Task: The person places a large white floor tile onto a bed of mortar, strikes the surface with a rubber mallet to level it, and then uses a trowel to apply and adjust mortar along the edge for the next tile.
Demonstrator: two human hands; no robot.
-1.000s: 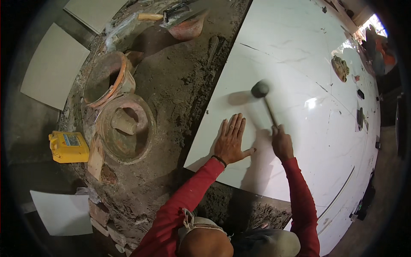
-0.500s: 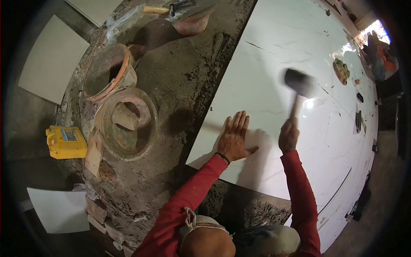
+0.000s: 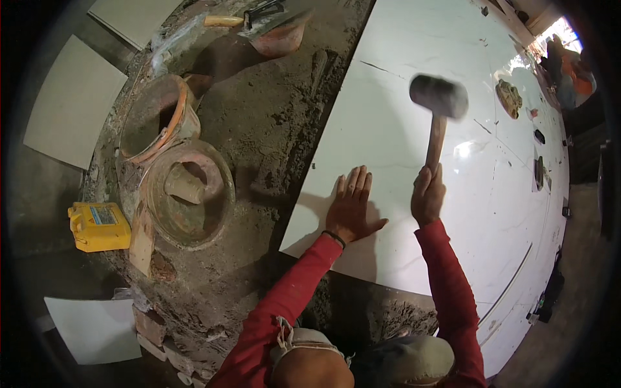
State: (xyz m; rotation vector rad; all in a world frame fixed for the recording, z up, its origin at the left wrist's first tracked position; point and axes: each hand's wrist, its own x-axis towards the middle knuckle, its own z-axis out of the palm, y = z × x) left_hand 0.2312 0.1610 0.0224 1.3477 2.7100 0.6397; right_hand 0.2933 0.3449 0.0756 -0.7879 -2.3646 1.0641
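Note:
A large white marbled tile surface (image 3: 388, 90) fills the right half of the view, bordered on the left by rough grey mortar (image 3: 272, 103). My left hand (image 3: 352, 204) lies flat on the tile near its lower left corner, fingers spread. My right hand (image 3: 427, 194) grips the wooden handle of a rubber mallet (image 3: 438, 97), whose blurred dark head is held over the tile. Both my forearms wear red sleeves.
At left are two dirty buckets (image 3: 191, 220), a yellow jerrycan (image 3: 100, 229), loose tiles (image 3: 74, 103) and a board (image 3: 142, 246). A trowel and pan (image 3: 275, 35) lie at top. Small tools (image 3: 538, 171) and a crumpled cloth (image 3: 508, 97) sit on the tiles at right.
The mallet head has moved up and rightward from a second ago, shifting slightly left in the last half second. My left hand has stayed flat on the tile.

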